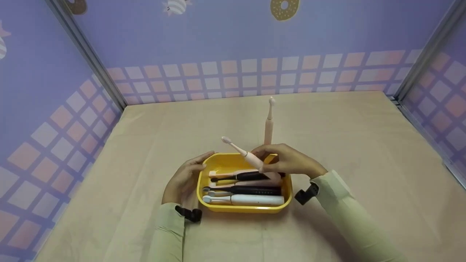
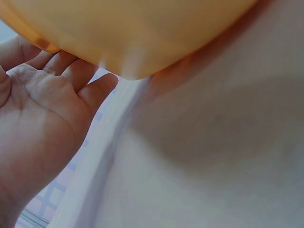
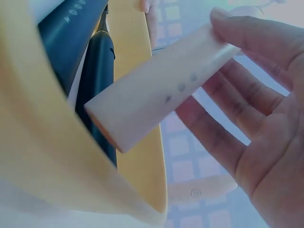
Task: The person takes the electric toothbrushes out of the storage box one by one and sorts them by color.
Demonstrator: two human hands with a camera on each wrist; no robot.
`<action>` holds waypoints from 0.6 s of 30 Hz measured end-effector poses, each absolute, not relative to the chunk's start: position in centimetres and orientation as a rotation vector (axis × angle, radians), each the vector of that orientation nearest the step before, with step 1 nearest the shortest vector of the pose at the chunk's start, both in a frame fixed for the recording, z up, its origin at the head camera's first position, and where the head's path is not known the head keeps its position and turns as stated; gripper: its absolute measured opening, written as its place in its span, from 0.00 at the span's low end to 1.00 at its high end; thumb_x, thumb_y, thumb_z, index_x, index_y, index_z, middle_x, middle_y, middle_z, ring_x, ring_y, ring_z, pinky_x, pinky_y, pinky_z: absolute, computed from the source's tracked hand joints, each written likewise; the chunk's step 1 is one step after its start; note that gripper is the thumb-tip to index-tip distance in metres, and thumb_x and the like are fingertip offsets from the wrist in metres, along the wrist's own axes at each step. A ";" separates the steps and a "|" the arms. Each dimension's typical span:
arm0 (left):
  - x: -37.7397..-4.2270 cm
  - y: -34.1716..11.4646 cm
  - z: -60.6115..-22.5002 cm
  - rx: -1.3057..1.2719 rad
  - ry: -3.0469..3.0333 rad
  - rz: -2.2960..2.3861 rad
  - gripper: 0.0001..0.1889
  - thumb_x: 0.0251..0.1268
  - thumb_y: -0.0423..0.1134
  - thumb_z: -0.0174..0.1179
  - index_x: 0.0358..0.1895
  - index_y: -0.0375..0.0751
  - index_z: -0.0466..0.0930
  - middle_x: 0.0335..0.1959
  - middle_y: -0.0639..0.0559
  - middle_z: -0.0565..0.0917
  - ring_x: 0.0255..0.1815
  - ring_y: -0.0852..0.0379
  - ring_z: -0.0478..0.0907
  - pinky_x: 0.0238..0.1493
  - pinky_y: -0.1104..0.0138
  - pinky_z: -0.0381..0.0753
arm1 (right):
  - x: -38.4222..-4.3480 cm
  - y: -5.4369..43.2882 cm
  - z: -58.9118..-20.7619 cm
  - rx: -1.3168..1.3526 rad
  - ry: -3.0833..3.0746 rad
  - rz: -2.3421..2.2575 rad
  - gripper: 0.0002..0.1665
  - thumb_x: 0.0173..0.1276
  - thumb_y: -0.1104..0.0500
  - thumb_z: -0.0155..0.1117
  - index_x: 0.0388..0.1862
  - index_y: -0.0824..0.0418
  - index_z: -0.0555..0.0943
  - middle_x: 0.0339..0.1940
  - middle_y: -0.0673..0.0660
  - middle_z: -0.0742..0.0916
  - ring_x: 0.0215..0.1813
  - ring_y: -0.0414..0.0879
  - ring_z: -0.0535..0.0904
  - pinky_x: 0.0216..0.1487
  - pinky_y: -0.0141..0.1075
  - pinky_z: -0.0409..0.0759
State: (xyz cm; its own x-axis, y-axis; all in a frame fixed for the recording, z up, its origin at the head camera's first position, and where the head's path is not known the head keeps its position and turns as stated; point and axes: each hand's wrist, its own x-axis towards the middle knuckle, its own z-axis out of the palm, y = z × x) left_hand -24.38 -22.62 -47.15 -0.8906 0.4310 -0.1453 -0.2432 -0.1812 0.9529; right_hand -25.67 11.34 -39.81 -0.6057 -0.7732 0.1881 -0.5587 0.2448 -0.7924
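Observation:
A pale pink electric toothbrush is pinched by its handle in my right hand, tilted over the back right of a yellow bin. Its brush head points up and left; in the right wrist view its handle shows small button marks between thumb and fingers. My left hand grips the bin's left end, fingers at the rim. Inside the bin lie several electric toothbrushes: a white one in front, a black one behind it, another black one and pink ones, partly overlapping.
Behind the bin, another pink electric toothbrush lies on the cloth-covered table, brush head toward the back wall. Purple patterned panels enclose the table at the back and sides, with metal posts at the corners.

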 end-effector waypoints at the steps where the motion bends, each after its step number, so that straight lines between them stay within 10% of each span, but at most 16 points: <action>1: -24.4 -22.6 -47.2 0.218 1.660 2.115 0.28 0.72 0.29 0.42 0.75 0.41 0.57 0.75 0.46 0.61 0.73 0.47 0.62 0.70 0.60 0.67 | -25.7 11.4 -39.8 -1.249 2.283 -1.302 0.24 0.64 0.61 0.66 0.60 0.58 0.78 0.49 0.55 0.86 0.50 0.45 0.81 0.53 0.43 0.82; 18: -24.7 -22.7 -47.4 0.238 1.607 2.141 0.27 0.73 0.29 0.40 0.75 0.39 0.56 0.75 0.44 0.59 0.71 0.48 0.64 0.68 0.63 0.69 | -26.0 12.0 -39.7 -1.162 2.390 -1.544 0.24 0.61 0.60 0.70 0.56 0.62 0.78 0.48 0.58 0.85 0.50 0.46 0.80 0.48 0.40 0.84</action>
